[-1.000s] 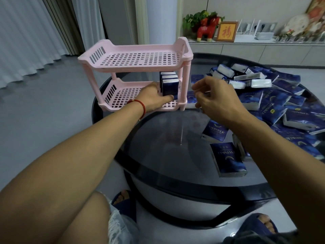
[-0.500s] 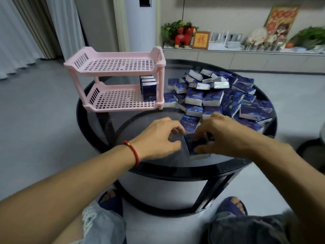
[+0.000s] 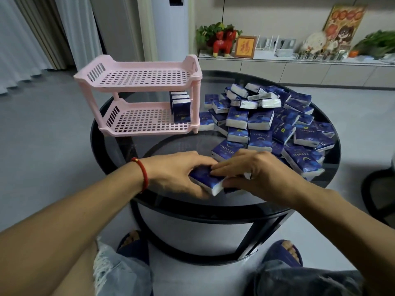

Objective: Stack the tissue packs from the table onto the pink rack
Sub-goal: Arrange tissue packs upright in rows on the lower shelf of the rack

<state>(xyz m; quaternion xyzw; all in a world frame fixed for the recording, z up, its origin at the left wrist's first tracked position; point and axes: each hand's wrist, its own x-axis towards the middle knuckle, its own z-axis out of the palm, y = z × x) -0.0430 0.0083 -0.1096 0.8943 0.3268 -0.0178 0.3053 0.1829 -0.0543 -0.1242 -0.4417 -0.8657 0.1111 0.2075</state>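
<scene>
A pink two-tier rack [image 3: 136,92] stands on the round glass table [image 3: 171,146] at the left back. Three blue tissue packs [image 3: 181,107] stand upright at the right end of its lower shelf; the top shelf is bare. A heap of several blue tissue packs [image 3: 269,122] covers the right half of the table. At the front edge both hands hold one blue tissue pack [image 3: 210,181]: my left hand [image 3: 177,174] grips its left side, my right hand [image 3: 256,174] lies across its top with the thumb at its front edge.
The table's black rim [image 3: 192,208] runs just under my hands. My knees and slippered feet are below. A low cabinet [image 3: 299,69] with ornaments lines the far wall. A dark chair edge [image 3: 380,189] shows at the right.
Both hands came back from the rack's lower shelf to the table's front edge. They closed on a loose pack there, and the left hand now grips it.
</scene>
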